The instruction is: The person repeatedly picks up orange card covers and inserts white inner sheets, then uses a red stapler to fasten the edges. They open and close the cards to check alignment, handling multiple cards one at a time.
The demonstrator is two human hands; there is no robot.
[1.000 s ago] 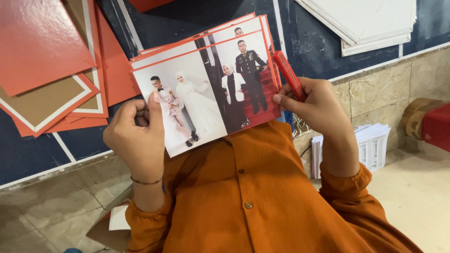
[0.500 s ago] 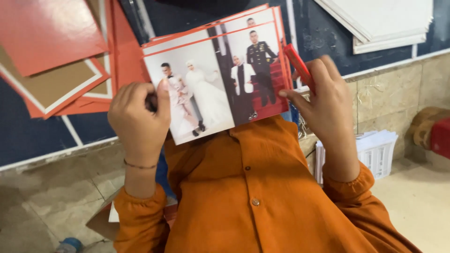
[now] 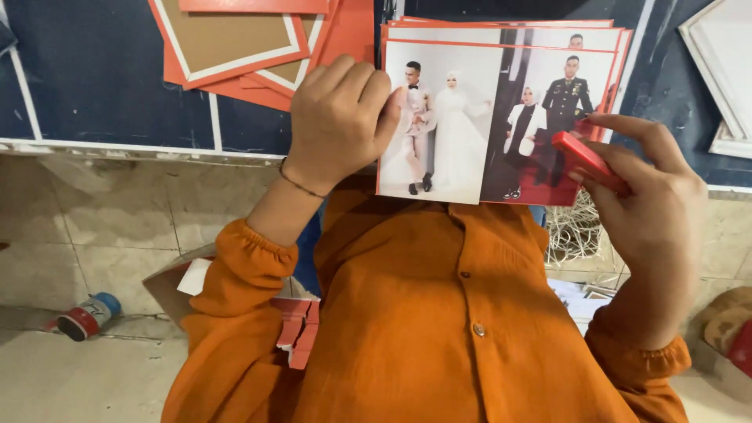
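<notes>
My left hand (image 3: 338, 121) grips the left edge of a stack of red-bordered photo prints (image 3: 478, 117), held up in front of my orange shirt. The top print shows people in formal dress. My right hand (image 3: 654, 200) steadies the right edge of the stack while it also holds a small red flat tool (image 3: 587, 160) between thumb and fingers. The tool's working end is hidden behind my fingers.
Red and cardboard frame boards (image 3: 251, 47) lie on a dark blue surface (image 3: 94, 78) at the upper left. White frames (image 3: 724, 70) sit at the upper right. A small tin (image 3: 86, 313) lies on the tiled floor; a white basket (image 3: 576, 231) stands beside my right arm.
The stack of prints has levelled out from its tilt and now sits squarer to me. Both hands kept their grip while the view swung to the right and lower.
</notes>
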